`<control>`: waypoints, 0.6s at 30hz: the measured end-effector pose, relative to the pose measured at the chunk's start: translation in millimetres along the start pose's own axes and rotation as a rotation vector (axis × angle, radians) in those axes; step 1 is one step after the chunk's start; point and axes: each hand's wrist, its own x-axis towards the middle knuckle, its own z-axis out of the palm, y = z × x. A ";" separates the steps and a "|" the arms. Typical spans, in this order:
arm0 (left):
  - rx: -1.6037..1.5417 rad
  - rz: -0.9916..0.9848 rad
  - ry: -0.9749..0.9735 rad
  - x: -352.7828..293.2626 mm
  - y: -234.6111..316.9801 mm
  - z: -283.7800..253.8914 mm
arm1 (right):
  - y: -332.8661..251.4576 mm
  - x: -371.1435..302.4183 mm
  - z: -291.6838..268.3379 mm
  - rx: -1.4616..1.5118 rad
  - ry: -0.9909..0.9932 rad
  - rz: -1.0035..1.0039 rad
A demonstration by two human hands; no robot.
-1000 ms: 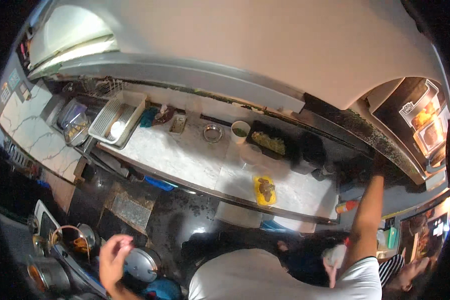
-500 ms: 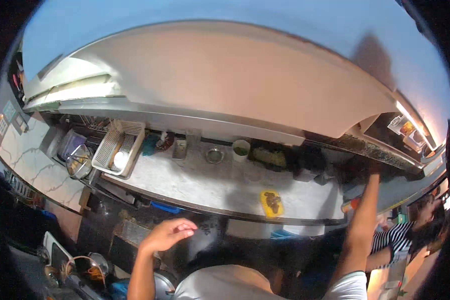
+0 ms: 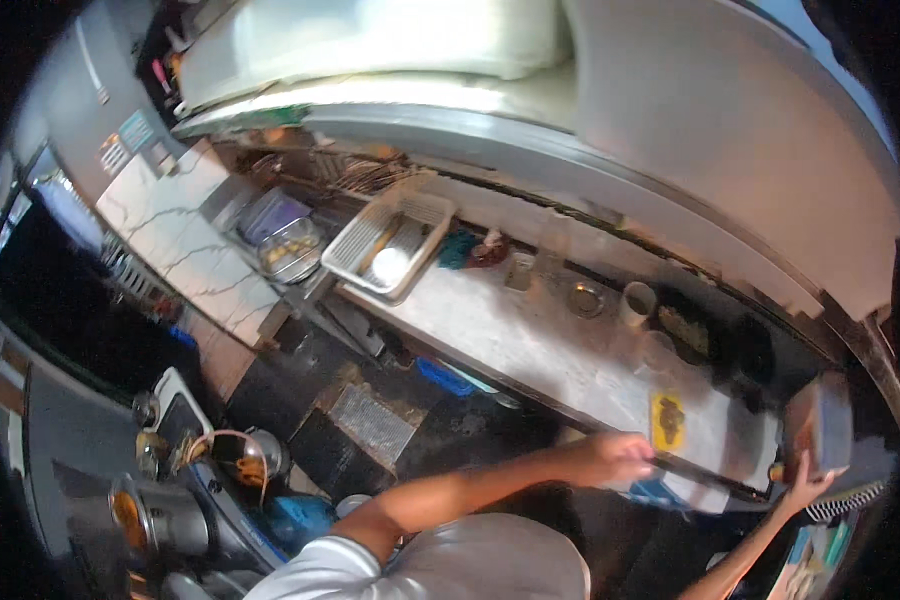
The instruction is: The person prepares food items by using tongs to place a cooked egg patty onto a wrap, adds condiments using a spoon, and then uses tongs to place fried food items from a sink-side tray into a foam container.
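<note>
Right hand at the lower right of the frame, fingers gripping the bottom edge of a rectangular box; the box is motion-blurred, bluish toward its top, and stands tilted beyond the far right end of the marble-look surface. Left hand right of centre, forearm crossing from the lower left, at the near edge of the surface — blurred, so whether its fingers are spread or curled, or touch the edge, I cannot tell. Just above and to the right of the left hand: a yellow tray bearing a brown mass, resting on the surface. Further back along the surface, right of centre: a round metal bowl, a white tub beside it, and a black tray with greenish contents, its outline dim. Upper centre-left: a white slotted dish basket holding a white bowl, with a teal cloth just beside its right end. Left of the basket, a clear container with yellowish pieces. Lower left: a metal pot — contents orange-brown at the rim. Floor, left of centre: a grey textured mat.
</note>
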 end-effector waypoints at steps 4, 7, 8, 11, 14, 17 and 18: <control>-0.284 0.027 0.159 51.2 -51.6 25.7 | -90.0 -129.2 43.0 0.309 -0.159 0.218; -0.424 -0.140 0.335 81.9 -58.1 34.1 | -124.2 -235.8 64.4 0.214 -0.245 0.450; -0.476 -0.137 0.366 92.1 -64.4 36.4 | -124.2 -267.0 72.2 0.105 -0.258 0.386; -0.555 -0.061 0.452 98.4 -84.2 22.5 | -212.3 -309.8 121.0 0.485 -0.357 0.644; -0.299 -0.224 0.577 106.9 -138.9 1.7 | -239.8 -332.7 161.1 0.561 -0.235 0.543; -0.647 -0.139 0.755 100.6 -209.2 -31.8 | -245.7 -357.0 194.4 0.398 -0.336 0.439; -0.523 -0.136 0.787 91.2 -224.9 -50.3 | -262.7 -361.0 203.8 0.436 -0.407 0.480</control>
